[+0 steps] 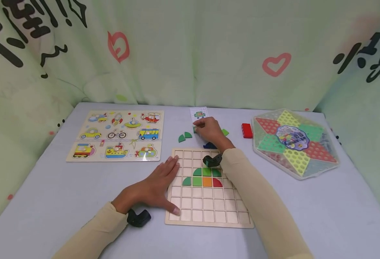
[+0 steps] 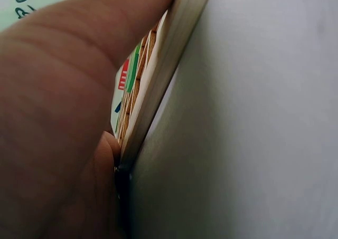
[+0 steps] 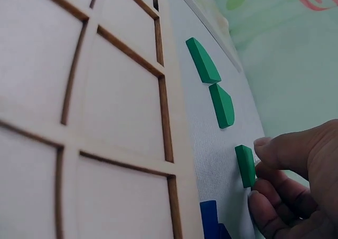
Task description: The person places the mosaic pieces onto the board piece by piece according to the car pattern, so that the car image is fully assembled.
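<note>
My left hand (image 1: 154,184) rests with its fingers spread on the left side of a wooden grid board (image 1: 208,216), the thumb lying on its lower left corner. Several green, orange and red blocks form a car-like shape in the board's upper middle. Beyond the board, my right hand (image 1: 210,130) pinches at a green block (image 3: 244,166) with curled fingers and thumb, close over the table. Two green quarter-circle blocks (image 3: 222,106) lie beside it. In the left wrist view, the thumb and palm hide most of the board.
A vehicle picture puzzle (image 1: 100,154) lies at left. A pattern card (image 1: 199,113) is at the back edge. A red box (image 1: 247,131) stands beside a hexagonal Chinese checkers case (image 1: 296,138) at right. A light green block (image 1: 225,132) and a dark blue piece (image 1: 210,145) lie near the right hand.
</note>
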The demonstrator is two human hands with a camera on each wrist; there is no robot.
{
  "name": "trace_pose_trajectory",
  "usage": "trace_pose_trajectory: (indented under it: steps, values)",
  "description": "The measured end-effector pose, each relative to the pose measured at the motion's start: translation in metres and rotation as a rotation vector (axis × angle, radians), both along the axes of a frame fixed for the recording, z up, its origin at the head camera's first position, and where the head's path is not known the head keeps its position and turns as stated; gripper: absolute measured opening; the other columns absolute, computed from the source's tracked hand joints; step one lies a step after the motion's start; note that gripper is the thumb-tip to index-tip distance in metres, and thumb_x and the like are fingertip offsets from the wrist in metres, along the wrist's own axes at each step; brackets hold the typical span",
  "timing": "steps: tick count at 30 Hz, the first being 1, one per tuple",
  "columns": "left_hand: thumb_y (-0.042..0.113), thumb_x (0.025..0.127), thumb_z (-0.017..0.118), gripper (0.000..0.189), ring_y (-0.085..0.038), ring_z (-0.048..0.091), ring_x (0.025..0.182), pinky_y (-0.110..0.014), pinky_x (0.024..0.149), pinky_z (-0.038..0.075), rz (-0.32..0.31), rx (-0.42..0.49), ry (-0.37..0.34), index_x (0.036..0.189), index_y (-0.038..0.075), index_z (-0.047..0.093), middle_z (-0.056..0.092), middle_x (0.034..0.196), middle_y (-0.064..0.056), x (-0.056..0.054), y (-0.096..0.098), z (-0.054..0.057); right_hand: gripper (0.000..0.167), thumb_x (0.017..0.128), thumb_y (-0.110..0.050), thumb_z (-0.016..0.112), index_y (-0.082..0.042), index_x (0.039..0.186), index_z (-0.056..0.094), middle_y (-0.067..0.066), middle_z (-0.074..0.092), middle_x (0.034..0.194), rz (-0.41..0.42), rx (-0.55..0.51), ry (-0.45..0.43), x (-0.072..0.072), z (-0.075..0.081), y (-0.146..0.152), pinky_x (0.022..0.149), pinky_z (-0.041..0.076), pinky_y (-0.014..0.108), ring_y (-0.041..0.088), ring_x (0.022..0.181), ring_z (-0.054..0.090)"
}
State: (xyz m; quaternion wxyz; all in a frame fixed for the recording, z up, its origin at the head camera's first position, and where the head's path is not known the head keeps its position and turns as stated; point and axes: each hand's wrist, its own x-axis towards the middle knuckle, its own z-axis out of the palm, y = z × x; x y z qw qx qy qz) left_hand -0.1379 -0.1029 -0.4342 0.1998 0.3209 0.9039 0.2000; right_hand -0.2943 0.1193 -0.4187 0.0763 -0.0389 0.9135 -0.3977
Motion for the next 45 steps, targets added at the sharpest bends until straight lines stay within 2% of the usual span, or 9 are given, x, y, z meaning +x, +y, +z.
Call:
trace_pose_trajectory:
  steps: [12, 20, 27, 36, 45]
  values:
    - [0.074, 0.063, 0.073, 0.134, -0.021, -0.016, 0.146, -0.044, 0.117, 0.001, -0.014, 0.001, 0.008, 0.156, 0.004, 0.006, -0.012, 0.162, -0.007, 0.001, 0.004, 0.002, 0.028, 0.093, -0.008, 0.066, -0.004, 0.120, 0.068, 0.013, 0.065, 0.116, 0.017, 0.085, -0.023, -0.003, -0.001, -0.002, 0.092, 0.046, 0.038, 0.024, 0.103, 0.056]
    - [0.073, 0.064, 0.073, 0.133, -0.021, -0.016, 0.146, -0.044, 0.117, 0.002, -0.015, -0.005, 0.007, 0.156, 0.004, 0.006, -0.012, 0.162, -0.007, 0.000, 0.003, 0.004, 0.019, 0.091, -0.007, 0.067, -0.003, 0.110, 0.068, 0.013, 0.063, 0.108, 0.040, 0.106, 0.032, -0.001, 0.002, -0.002, 0.089, 0.046, 0.039, 0.025, 0.098, 0.055]
    - [0.072, 0.063, 0.074, 0.133, -0.022, -0.015, 0.146, -0.044, 0.117, 0.002, -0.016, 0.011, 0.004, 0.156, 0.003, 0.007, -0.011, 0.162, -0.007, 0.000, 0.005, 0.002, 0.014, 0.090, -0.008, 0.068, -0.002, 0.103, 0.069, 0.011, 0.062, 0.095, 0.024, 0.103, 0.026, 0.000, 0.003, 0.004, 0.078, 0.047, 0.036, 0.023, 0.087, 0.054]
    - [0.072, 0.063, 0.074, 0.134, -0.022, -0.015, 0.146, -0.044, 0.117, 0.002, -0.005, -0.013, 0.012, 0.156, 0.004, 0.007, -0.011, 0.162, -0.007, 0.001, 0.003, 0.003, 0.009, 0.091, -0.006, 0.067, -0.003, 0.100, 0.069, 0.010, 0.063, 0.094, 0.077, 0.060, 0.058, 0.004, 0.018, 0.006, 0.078, 0.046, 0.034, 0.022, 0.086, 0.054]
    - [0.072, 0.063, 0.074, 0.133, -0.022, -0.015, 0.146, -0.044, 0.117, 0.002, 0.002, -0.016, 0.003, 0.156, 0.004, 0.007, -0.011, 0.162, -0.007, 0.001, 0.001, 0.004, 0.013, 0.093, -0.006, 0.064, -0.004, 0.106, 0.068, 0.010, 0.063, 0.099, 0.149, 0.052, 0.046, 0.018, 0.032, 0.011, 0.082, 0.050, 0.033, 0.024, 0.091, 0.055]
